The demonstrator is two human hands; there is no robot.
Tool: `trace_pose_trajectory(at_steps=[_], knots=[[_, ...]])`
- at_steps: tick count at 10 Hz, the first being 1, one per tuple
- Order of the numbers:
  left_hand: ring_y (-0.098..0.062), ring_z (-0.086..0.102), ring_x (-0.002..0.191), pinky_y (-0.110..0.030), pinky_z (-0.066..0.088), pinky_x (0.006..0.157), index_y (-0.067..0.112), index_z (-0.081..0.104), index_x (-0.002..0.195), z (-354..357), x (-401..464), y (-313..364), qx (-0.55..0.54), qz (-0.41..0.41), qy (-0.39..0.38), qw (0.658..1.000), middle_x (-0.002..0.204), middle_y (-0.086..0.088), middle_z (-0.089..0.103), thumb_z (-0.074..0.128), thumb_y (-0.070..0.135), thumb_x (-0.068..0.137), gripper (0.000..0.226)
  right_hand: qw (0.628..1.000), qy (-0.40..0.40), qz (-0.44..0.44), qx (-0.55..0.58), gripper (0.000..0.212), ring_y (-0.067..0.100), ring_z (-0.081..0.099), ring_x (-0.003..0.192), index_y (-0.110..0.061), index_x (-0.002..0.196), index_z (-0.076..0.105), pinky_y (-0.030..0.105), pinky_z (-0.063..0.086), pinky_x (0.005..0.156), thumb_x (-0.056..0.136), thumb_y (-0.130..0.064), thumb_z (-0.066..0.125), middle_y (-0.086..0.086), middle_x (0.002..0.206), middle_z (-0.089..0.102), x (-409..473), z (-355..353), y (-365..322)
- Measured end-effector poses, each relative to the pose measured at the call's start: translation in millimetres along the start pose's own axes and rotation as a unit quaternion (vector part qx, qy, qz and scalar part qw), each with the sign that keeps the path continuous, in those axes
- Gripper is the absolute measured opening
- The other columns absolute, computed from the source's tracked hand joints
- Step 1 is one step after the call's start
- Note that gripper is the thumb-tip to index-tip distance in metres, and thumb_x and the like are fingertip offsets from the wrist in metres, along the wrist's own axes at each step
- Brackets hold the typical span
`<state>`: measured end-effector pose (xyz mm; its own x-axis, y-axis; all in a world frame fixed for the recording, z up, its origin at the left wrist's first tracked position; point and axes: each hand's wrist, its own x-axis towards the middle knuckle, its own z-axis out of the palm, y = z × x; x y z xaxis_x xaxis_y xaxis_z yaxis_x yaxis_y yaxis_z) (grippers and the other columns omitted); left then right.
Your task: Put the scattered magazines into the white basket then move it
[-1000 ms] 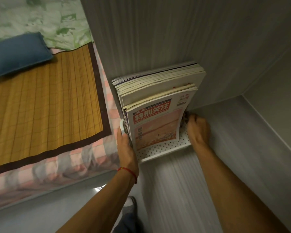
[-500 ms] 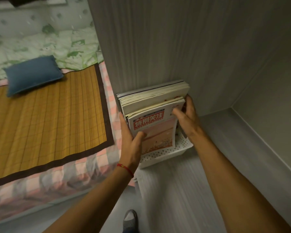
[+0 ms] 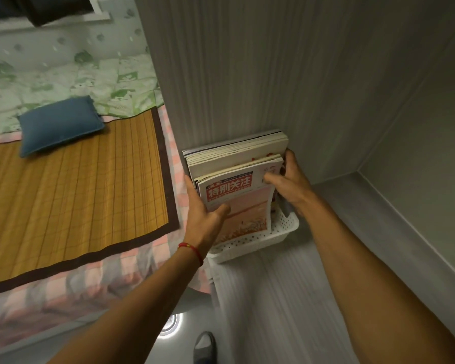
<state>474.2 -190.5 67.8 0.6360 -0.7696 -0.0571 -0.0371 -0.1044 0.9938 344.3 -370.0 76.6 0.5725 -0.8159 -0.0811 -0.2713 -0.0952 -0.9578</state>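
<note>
At the far left a blue cushion (image 3: 59,123) lies on a bamboo mat (image 3: 71,193) that covers a bed with a pink checked sheet (image 3: 95,279); behind it sits a green-patterned quilt (image 3: 71,80). Next comes the left hand (image 3: 204,219), a red string (image 3: 192,249) round its wrist, gripping the left edge of the magazines (image 3: 237,179): fingers run up the stack's left side and the thumb presses on the front cover with red lettering. The magazines stand upright in the white basket (image 3: 260,241), their backs leaning against a grey wood-grain panel (image 3: 247,74). The perforated basket rests on a pale grey shelf surface (image 3: 273,298), tucked into the corner by the panel. On the stack's right edge the right hand (image 3: 289,185) clasps the magazines, thumb on the front cover, fingers curled round behind. Further right a plain grey wall (image 3: 426,153) closes the recess. Below, near the bottom edge, a shoe tip (image 3: 204,345) shows on the glossy floor
</note>
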Motion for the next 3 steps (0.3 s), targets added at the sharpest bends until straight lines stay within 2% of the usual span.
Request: trace_pose_trajectory(at_steps=[1,2,3], knots=[[-0.011,0.063,0.115,-0.052,0.053,0.098,0.042,0.006,0.151,-7,-4,-1,0.032,-0.011,-0.012,0.999,0.126,0.008,0.06,0.066,-0.003,0.08,0.103,1.0,-0.012,0.001,-0.003,0.073,-0.008,0.065,0.095,-0.043,0.134,0.036,0.026,0.057,0.078,0.073,-0.022,0.069,-0.016,0.112,0.065,-2,-1,2],[0.008,0.052,0.119,-0.049,0.042,0.106,0.04,0.004,0.153,-13,-10,15,0.046,-0.033,-0.005,0.998,0.139,0.022,0.047,0.069,0.002,0.081,0.105,1.0,-0.01,0.012,0.012,0.085,-0.011,0.063,0.097,-0.046,0.143,0.026,0.021,0.053,0.075,0.076,-0.018,0.069,-0.024,0.114,0.06,-10,-2,-6],[-0.02,0.035,0.143,-0.058,0.038,0.112,0.033,0.019,0.153,-31,-28,26,0.102,-0.046,0.071,0.991,0.158,-0.003,0.032,0.071,0.007,0.082,0.091,0.997,0.075,0.019,0.014,0.085,0.009,0.048,0.128,-0.039,0.15,0.021,0.032,0.047,0.098,0.082,-0.022,0.071,-0.013,0.141,0.047,-34,-5,-3]])
